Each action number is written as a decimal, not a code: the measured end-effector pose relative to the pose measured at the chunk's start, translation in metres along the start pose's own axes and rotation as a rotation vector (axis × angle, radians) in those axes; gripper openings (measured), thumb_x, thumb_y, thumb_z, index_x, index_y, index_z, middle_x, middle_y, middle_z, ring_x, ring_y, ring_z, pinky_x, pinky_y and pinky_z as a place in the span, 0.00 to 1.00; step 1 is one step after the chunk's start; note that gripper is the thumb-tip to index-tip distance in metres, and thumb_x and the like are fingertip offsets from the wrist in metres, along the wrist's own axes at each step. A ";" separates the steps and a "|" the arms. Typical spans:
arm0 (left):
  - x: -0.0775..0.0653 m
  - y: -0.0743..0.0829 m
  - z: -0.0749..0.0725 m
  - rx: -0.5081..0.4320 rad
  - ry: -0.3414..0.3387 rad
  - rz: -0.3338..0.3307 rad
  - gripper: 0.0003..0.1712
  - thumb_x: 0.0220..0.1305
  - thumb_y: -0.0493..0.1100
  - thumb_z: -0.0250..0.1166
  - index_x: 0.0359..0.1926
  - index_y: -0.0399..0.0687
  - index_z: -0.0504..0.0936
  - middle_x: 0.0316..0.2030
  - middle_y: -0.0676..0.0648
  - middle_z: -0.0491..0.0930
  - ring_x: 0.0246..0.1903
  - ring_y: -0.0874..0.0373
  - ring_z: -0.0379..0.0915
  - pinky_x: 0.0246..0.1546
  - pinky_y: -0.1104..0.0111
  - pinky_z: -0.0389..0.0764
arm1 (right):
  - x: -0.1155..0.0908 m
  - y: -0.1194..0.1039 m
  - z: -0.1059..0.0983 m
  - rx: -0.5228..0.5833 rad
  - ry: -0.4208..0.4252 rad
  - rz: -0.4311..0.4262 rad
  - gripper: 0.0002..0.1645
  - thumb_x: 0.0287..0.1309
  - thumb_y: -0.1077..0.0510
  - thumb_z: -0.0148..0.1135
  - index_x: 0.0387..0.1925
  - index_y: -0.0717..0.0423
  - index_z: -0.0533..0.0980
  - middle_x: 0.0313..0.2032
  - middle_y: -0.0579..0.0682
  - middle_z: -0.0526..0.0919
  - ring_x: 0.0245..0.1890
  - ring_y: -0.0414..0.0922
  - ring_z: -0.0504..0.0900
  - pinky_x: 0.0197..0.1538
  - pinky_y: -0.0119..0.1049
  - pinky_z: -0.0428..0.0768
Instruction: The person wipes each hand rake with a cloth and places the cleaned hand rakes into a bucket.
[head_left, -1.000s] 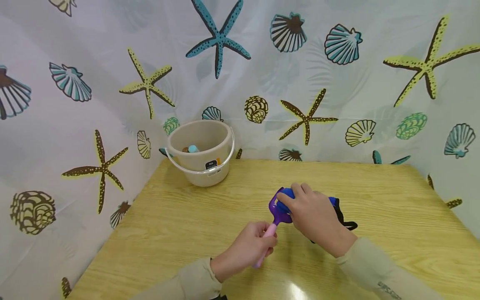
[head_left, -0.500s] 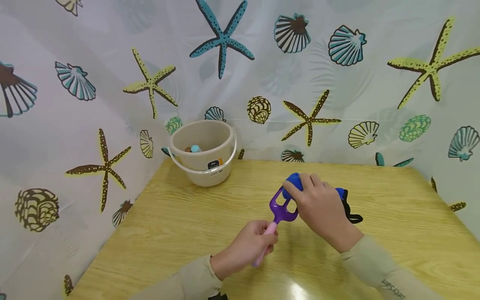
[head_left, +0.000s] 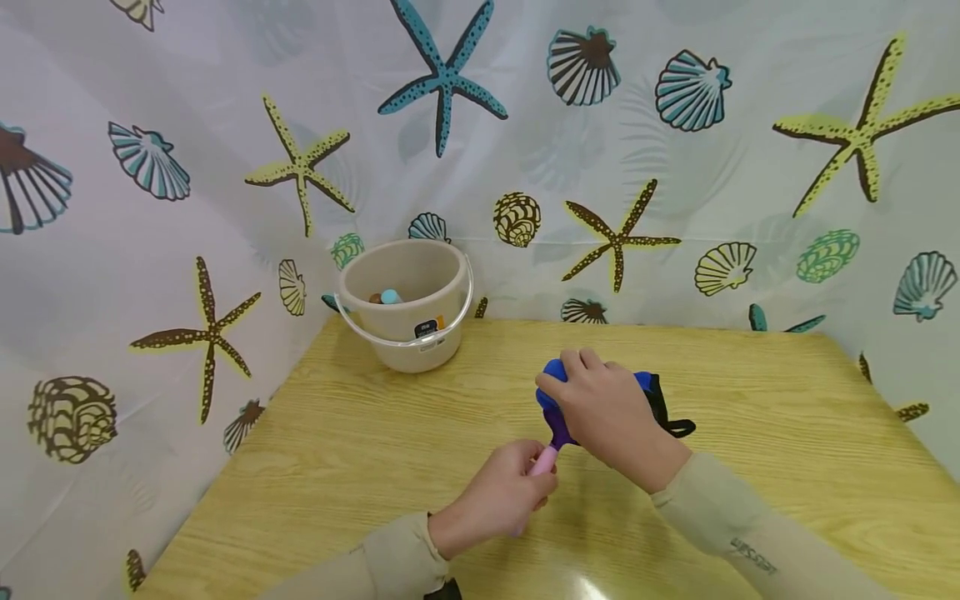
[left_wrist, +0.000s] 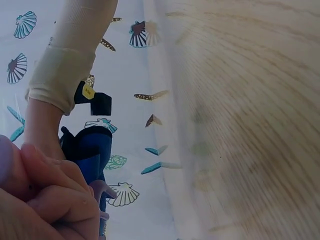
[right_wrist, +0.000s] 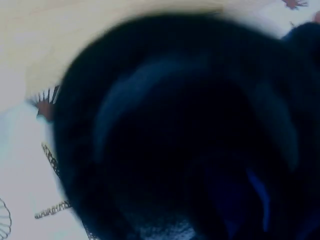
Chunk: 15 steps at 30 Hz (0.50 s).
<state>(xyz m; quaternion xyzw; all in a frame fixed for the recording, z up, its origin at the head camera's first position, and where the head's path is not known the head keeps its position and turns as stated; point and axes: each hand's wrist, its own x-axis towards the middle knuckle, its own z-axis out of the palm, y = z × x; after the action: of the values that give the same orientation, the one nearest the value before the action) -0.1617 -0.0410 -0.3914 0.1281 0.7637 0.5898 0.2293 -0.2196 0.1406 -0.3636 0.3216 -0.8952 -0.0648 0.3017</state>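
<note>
My left hand (head_left: 501, 493) grips the pink handle (head_left: 545, 460) of a small toy fork, whose purple head (head_left: 557, 427) tilts up and away. My right hand (head_left: 606, 410) holds a blue cloth mitt (head_left: 550, 393) wrapped over that head, covering most of it. Behind the wrist trail the mitt's black edging and loop (head_left: 681, 428). In the left wrist view, curled fingers (left_wrist: 65, 200) fill the lower left, with the blue mitt (left_wrist: 102, 150) beyond. The mitt's dark round opening (right_wrist: 185, 125) fills most of the right wrist view, hiding the right fingers there.
A beige bucket (head_left: 405, 337) with a wire-like handle stands at the back left, with a light blue item (head_left: 390, 297) and a brown one inside. The wooden table (head_left: 360, 433) meets a curtain (head_left: 465, 183) printed with shells and starfish at the back and sides.
My right hand slid the mitt up toward the fork's tips, baring the purple head, then came back down and left over it. My left hand has stayed on the handle.
</note>
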 end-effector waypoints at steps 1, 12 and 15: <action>0.000 -0.001 0.000 0.011 -0.001 0.001 0.06 0.69 0.38 0.58 0.42 0.40 0.77 0.19 0.50 0.71 0.12 0.61 0.58 0.10 0.72 0.62 | 0.002 0.000 0.000 -0.026 -0.009 0.002 0.18 0.53 0.53 0.75 0.46 0.45 0.81 0.40 0.57 0.79 0.33 0.50 0.78 0.23 0.39 0.81; 0.002 -0.005 -0.003 0.005 -0.016 -0.002 0.06 0.69 0.40 0.59 0.41 0.40 0.77 0.19 0.50 0.72 0.13 0.60 0.60 0.11 0.72 0.63 | 0.006 -0.002 -0.003 0.046 -0.130 0.077 0.21 0.53 0.51 0.76 0.50 0.43 0.82 0.40 0.56 0.79 0.37 0.52 0.80 0.24 0.42 0.83; 0.003 -0.005 -0.004 -0.005 -0.017 0.001 0.05 0.69 0.40 0.59 0.38 0.41 0.76 0.19 0.50 0.71 0.13 0.60 0.59 0.11 0.71 0.62 | 0.006 -0.003 -0.010 0.226 -0.194 0.068 0.18 0.55 0.51 0.75 0.49 0.38 0.83 0.37 0.52 0.78 0.35 0.49 0.79 0.26 0.42 0.82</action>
<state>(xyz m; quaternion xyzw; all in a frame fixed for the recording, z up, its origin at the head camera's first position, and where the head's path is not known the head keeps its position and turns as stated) -0.1657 -0.0449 -0.3961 0.1328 0.7603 0.5906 0.2357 -0.2155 0.1352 -0.3532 0.3153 -0.9321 0.0159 0.1775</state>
